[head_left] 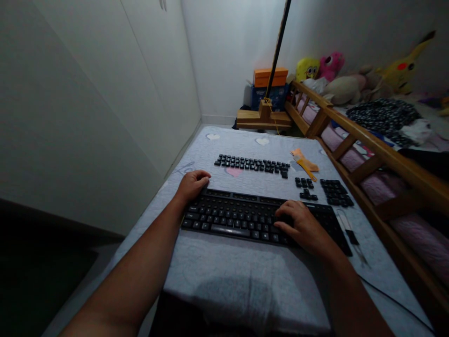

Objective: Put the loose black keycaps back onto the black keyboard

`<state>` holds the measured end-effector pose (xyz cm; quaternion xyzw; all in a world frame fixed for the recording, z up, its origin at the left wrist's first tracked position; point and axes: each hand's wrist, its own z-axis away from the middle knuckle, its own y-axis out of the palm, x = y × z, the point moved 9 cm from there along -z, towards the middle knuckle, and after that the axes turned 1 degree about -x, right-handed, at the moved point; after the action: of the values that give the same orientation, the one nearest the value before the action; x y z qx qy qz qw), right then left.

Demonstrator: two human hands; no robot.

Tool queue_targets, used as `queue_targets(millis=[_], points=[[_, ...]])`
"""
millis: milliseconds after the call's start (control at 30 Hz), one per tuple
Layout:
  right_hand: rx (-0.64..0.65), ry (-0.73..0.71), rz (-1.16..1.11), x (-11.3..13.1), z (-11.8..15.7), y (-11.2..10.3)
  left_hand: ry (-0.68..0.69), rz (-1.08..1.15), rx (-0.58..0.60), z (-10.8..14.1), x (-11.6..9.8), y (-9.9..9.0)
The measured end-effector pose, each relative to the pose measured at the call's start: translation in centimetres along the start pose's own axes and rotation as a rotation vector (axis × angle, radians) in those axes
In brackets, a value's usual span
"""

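A black keyboard [228,220] lies across the cloth-covered table; keycaps sit on its lower rows, while its upper row and right part look bare. My left hand [192,185] rests at the keyboard's upper left corner, fingers together; whether it holds anything is hidden. Over the right-middle keys is my right hand [294,220], fingers curled with thumb and fingertips apart, nothing visible between them. Behind the keyboard lie rows of loose black keycaps [252,164], a smaller group [304,183] and a block of more keycaps [336,193] to the right.
An orange cloth [306,161] with a yellow-handled tool lies at the back right. A wire puller [351,236] sits right of the keyboard, near a black cable [396,302]. A wooden bed rail [372,145] borders the table's right side; a white cabinet [133,93] stands left.
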<state>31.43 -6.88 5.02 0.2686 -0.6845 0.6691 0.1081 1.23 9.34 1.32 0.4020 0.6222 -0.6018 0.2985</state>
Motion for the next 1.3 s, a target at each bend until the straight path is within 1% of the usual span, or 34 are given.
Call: queue_targets(millis=[300,667,1300], points=[[-0.023,0.01,-0.009,0.09,-0.12,0.11,0.009,-0.013,0.003,-0.05,0.04,0.07],[-0.021,0.028,-0.019,0.28,-0.05,0.1,0.02,-0.014,0.001,0.0,-0.18,0.04],[-0.005,0.009,-0.015,0.53,-0.13,0.25,0.014,-0.001,0.005,-0.2,0.48,0.17]])
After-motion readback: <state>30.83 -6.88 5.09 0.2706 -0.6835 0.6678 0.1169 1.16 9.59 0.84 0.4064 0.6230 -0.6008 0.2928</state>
